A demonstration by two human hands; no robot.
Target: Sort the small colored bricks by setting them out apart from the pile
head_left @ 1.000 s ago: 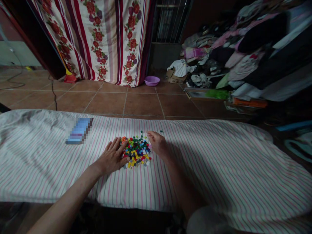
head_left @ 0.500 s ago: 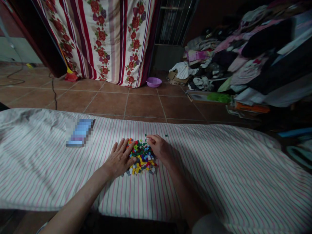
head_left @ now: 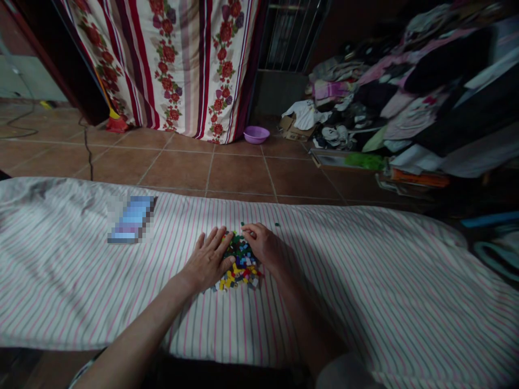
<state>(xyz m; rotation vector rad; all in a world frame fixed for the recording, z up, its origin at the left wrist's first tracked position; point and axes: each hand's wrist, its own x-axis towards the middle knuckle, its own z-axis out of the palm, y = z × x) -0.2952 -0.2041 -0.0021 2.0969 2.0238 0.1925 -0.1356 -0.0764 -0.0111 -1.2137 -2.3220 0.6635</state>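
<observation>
A heap of small multicoloured plastic bricks (head_left: 239,265) lies on a striped cloth (head_left: 365,281). Over the heap's left side my left hand (head_left: 211,256) lies flat with its fingers spread, covering part of it. My right hand (head_left: 261,242) is at the upper right edge of the heap, thumb and fingertips pinched together. Whatever is between those fingertips is too small or hidden to make out. One small dark green brick (head_left: 277,224) sits apart on the cloth, beyond the right hand. Another green bit (head_left: 242,223) shows just past the right fingertips.
A phone-like blue object (head_left: 132,219), blurred out, lies on the cloth to the left. On the tiled floor beyond stand a purple basin (head_left: 256,135) and a red broom head (head_left: 117,124) by a floral curtain (head_left: 182,65). Clothes (head_left: 405,97) are piled at right.
My left hand has slid right and slightly up over the heap, covering the orange bricks that showed before. My right hand stays pinched in nearly the same spot.
</observation>
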